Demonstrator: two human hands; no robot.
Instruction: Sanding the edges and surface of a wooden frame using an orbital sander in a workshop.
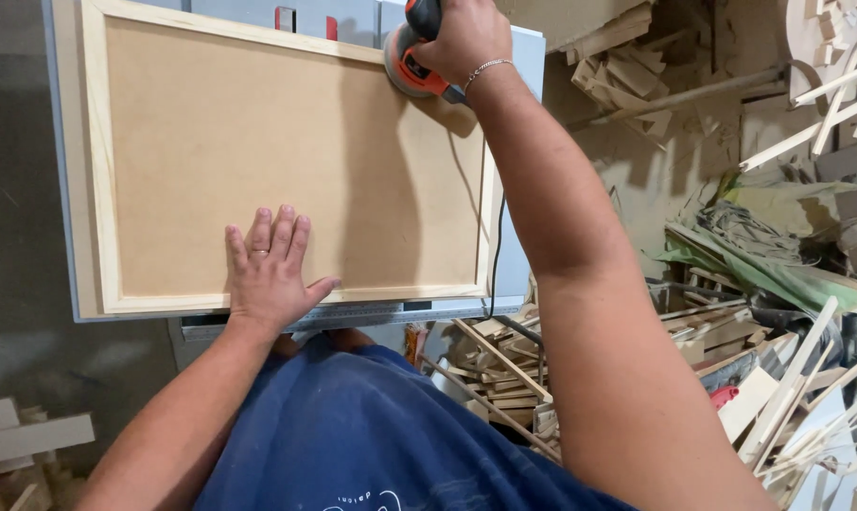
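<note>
right hand [464, 36] closed around orange sander [411, 62], pressed on far right corner of framed panel [287, 156]. left hand [270, 270] open, flat on panel's near edge, fingers spread. panel lying on grey workbench [518, 255]. wood offcuts [504, 378] heaped at right.

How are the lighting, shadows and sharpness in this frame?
Head view: even, soft light with no glare; the right hand on the orange sander and its arm cast a faint shadow across the brown board; the left hand is sharp; straight edges bow slightly near the borders.
</note>
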